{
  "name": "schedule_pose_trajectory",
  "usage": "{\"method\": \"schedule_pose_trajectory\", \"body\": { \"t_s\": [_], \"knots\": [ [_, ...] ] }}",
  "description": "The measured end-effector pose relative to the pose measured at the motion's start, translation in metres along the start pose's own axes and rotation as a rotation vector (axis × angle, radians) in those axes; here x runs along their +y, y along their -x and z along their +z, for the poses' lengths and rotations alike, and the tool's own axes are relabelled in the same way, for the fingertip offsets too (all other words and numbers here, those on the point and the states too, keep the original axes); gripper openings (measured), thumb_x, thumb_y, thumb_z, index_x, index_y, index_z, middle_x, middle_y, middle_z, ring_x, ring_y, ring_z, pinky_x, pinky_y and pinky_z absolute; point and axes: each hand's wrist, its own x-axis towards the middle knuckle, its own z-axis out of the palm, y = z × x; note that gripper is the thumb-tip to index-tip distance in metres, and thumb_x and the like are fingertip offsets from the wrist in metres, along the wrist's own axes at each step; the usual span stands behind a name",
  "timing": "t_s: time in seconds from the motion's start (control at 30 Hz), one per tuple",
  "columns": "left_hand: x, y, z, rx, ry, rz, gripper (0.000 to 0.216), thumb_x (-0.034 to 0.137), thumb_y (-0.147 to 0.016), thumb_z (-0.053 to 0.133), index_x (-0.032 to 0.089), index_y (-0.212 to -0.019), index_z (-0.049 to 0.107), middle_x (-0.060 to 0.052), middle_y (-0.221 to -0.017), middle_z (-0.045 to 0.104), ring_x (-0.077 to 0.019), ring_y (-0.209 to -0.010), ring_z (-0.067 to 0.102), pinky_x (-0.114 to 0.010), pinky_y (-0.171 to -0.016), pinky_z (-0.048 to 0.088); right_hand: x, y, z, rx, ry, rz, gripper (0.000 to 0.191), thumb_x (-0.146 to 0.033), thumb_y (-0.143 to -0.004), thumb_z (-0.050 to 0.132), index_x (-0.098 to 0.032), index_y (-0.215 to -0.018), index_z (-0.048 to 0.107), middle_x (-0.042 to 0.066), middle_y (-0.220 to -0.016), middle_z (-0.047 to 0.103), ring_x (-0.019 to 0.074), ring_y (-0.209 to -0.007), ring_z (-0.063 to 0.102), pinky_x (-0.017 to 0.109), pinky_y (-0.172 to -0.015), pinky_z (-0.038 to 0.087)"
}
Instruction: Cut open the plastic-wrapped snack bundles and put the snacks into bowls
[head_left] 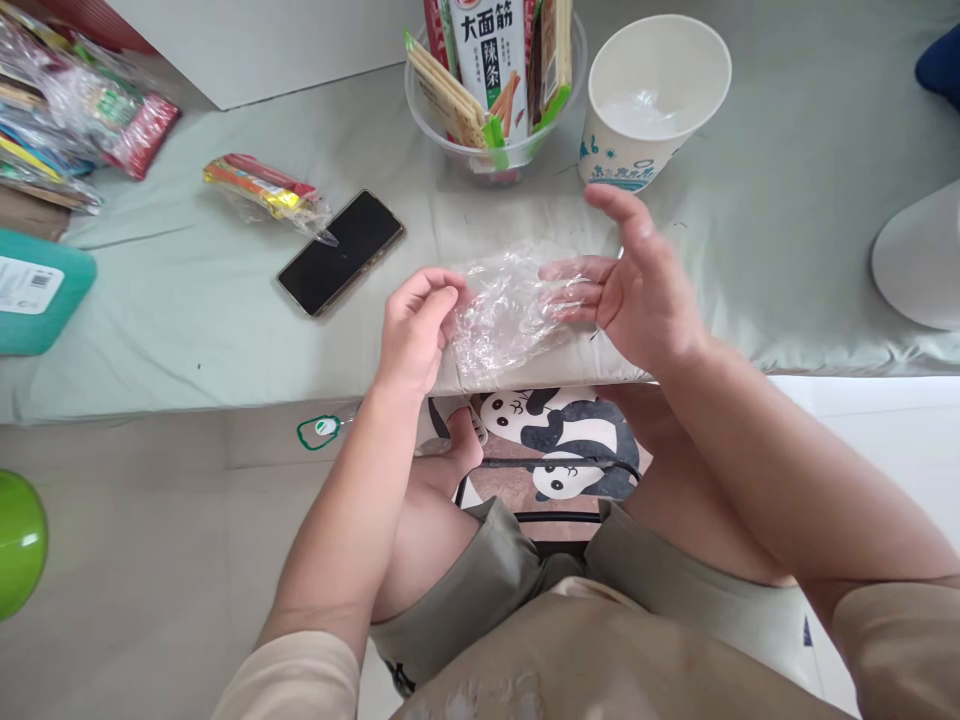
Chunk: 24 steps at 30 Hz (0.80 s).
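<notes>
Pinching plastic (491, 325), apparently, left hand (415, 330) faces spread right hand (645, 295) over green cloth (187, 320), pale floor (165, 540) below.

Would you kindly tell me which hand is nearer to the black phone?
Left. The left hand is just right of the phone, at the left edge of the clear plastic bag; the right hand is farther off, at the bag's right side.

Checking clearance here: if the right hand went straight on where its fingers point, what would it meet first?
Most likely the crumpled clear plastic bag, which the right hand overlaps in view; contact there is unclear from this one angle. Beyond it, roughly along that line, is the left hand.
</notes>
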Motion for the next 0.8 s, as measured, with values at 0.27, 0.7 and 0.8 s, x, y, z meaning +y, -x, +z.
{"method": "schedule_pose_trajectory", "body": {
  "t_s": [0.27,0.7,0.8],
  "knots": [
    [-0.007,-0.001,0.000,-0.034,-0.143,0.111,0.012,0.016,-0.070,0.068,0.021,-0.080,0.069,0.000,-0.075,0.074,-0.0128,-0.068,0.070,-0.021,-0.056,0.050,0.002,-0.010,-0.009,-0.032,0.041,0.084,0.058,-0.074,-0.089,0.062,-0.029,-0.125,0.064,0.006,-0.099,0.074,0.0197,-0.077,0.073,0.035,-0.071,0.065],
    [-0.015,-0.006,-0.009,0.036,-0.269,0.174,0.022,0.007,-0.067,0.064,0.021,-0.084,0.064,0.001,-0.083,0.069,-0.0081,-0.058,0.059,-0.019,-0.051,0.046,0.000,-0.009,-0.004,-0.025,0.678,-0.064,0.042,-0.008,-0.072,0.063,-0.021,-0.111,0.072,0.005,-0.104,0.074,0.0131,-0.064,0.062,0.033,-0.062,0.058],
    [-0.014,-0.006,-0.010,0.015,-0.248,0.172,0.027,0.006,-0.063,0.064,0.021,-0.084,0.061,0.001,-0.087,0.066,-0.0085,-0.062,0.061,-0.019,-0.052,0.049,0.004,-0.009,-0.007,0.085,0.852,-0.204,0.043,-0.012,-0.074,0.065,-0.023,-0.116,0.070,0.009,-0.115,0.072,0.0215,-0.088,0.070,0.040,-0.079,0.062]
  ]
}}
